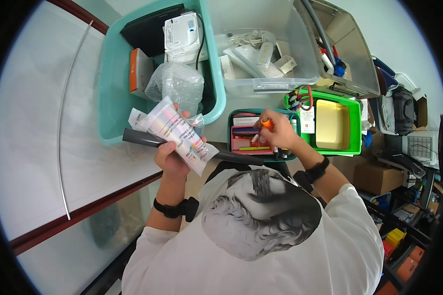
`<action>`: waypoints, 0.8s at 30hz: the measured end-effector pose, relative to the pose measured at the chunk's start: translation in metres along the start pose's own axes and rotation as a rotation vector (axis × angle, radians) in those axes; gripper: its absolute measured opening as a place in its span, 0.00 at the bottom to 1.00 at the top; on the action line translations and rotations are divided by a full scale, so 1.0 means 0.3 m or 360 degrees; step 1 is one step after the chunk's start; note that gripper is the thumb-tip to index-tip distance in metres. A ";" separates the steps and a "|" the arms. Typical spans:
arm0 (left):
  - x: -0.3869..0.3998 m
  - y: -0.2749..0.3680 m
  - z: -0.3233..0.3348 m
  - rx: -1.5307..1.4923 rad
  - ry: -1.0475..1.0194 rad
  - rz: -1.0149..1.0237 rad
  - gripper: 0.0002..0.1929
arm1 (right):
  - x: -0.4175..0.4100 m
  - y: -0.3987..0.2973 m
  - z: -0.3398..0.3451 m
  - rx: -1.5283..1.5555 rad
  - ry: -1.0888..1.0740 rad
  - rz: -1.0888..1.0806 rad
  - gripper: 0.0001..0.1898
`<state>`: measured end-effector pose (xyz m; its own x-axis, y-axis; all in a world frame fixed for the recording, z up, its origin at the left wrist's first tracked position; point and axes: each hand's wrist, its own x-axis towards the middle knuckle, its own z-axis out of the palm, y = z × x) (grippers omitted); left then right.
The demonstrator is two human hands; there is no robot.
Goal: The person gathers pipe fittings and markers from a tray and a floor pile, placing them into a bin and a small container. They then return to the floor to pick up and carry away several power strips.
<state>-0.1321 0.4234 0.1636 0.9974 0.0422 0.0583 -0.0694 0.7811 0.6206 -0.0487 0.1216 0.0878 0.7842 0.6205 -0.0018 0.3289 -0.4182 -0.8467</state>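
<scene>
My left hand [172, 156] grips a clear plastic packet [182, 134] with a pearly, iridescent face that bears printed writing. Behind the packet runs a long dark grey bar [142, 138]; whether my fingers also hold it cannot be told. My right hand [280, 129] is closed around a small orange object [267, 124], mostly hidden by the fingers. It is above a dark teal basket [230, 137]. In that basket sits a pink tray [235, 151] with a yellow-green pen [254, 148] and small boxes.
A large teal tub [109, 96] holds a white device [182, 35], bubble wrap [177, 83] and an orange-white box [139, 70]. Clear bin [269, 86] contains cables and power strips. Beside the basket, a green basket [355, 129] holds scissors [307, 97] and a yellow container [332, 125].
</scene>
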 end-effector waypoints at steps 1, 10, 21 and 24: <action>0.010 -0.015 0.009 0.0015 -0.0004 -0.0045 0.46 | -0.012 -0.083 -0.052 0.0088 0.0158 -0.0015 0.14; 0.153 -0.326 0.225 0.0381 0.0189 -0.0154 0.32 | -0.075 -0.344 -0.116 -0.0303 0.0199 -0.0077 0.36; 0.155 -0.521 0.294 -0.0084 0.0468 -0.0370 0.35 | -0.223 -0.056 -0.365 0.1510 -0.0126 0.0409 0.20; 0.163 -0.562 0.325 -0.0199 0.0352 -0.0325 0.41 | -0.247 -0.013 -0.389 0.1023 -0.0375 0.0319 0.19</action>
<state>-0.0734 0.2330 0.1382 0.9714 0.0003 -0.2376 0.1221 0.8573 0.5002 -0.0467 -0.0002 0.1532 0.6387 0.7298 -0.2439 -0.2422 -0.1102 -0.9640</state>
